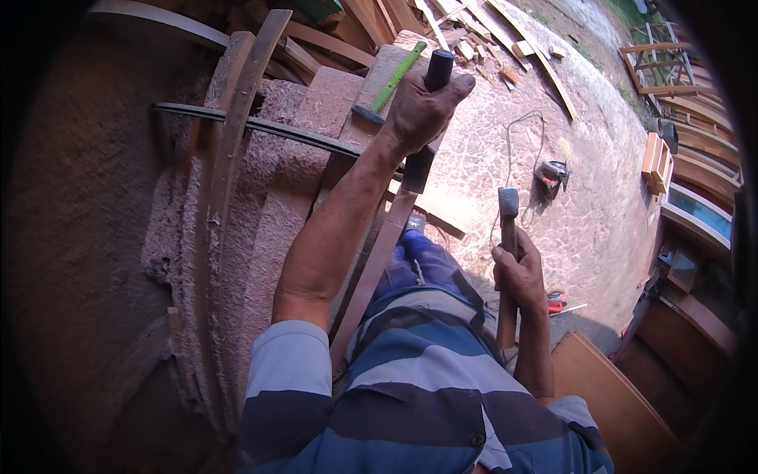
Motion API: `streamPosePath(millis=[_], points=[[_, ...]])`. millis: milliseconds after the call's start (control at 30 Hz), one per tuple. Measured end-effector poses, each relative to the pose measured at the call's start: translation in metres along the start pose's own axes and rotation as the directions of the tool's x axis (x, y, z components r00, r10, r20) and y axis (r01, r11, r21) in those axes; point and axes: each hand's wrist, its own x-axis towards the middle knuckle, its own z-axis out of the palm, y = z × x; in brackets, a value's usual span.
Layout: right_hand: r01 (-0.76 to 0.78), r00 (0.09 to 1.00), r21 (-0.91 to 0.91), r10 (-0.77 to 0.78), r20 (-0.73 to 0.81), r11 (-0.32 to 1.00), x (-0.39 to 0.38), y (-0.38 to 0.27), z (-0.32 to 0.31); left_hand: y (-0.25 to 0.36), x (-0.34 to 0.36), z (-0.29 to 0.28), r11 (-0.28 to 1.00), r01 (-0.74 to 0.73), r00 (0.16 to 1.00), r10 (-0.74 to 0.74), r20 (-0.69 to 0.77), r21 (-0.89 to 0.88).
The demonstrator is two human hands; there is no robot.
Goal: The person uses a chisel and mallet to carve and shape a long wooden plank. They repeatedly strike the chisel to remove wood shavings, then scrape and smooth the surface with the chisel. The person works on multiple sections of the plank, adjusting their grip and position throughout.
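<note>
My left hand [421,109] is closed round a black-handled tool [439,73], whose dark lower part meets a long, narrow wooden piece [371,276] running down beside my body. My right hand [515,272] grips the wooden handle of a hammer [508,204], its blunt head upward. Left of my left hand, a green tool [399,77] lies on a board on the shaving-covered workbench [276,197]. A long dark bar [300,136] crosses the bench, passing behind my left arm and over or under an upright plank [250,71]; which, I cannot tell.
A power tool [553,178] with a looping cord lies on the pale ground [600,237]. Scrap wood [474,47] is scattered at the top. Wooden frames [663,63] stack along the right. A red tool [556,302] and a large brown panel [600,387] are at lower right.
</note>
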Motion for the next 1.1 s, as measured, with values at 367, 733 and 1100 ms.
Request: streamPosePath(millis=[367, 733, 1100], points=[[0.238, 0.971, 0.183, -0.238, -0.024, 0.954, 0.012, -0.045, -0.001, -0.001, -0.003, -0.006, 0.995, -0.032, 0.999, 0.032, 0.002, -0.099], [0.542, 0.727, -0.703, -0.676, 0.118, 0.46, 0.076, -0.22, -0.022, -0.005, 0.006, -0.003, 0.999, 0.039, 0.997, -0.042, 0.064, 0.036], [0.677, 0.661, -0.736, -0.456, 0.595, 0.02, 0.101, -0.242, 0.013, -0.004, -0.002, 0.01, 0.979, -0.118, 0.99, 0.129, -0.053, 0.166]])
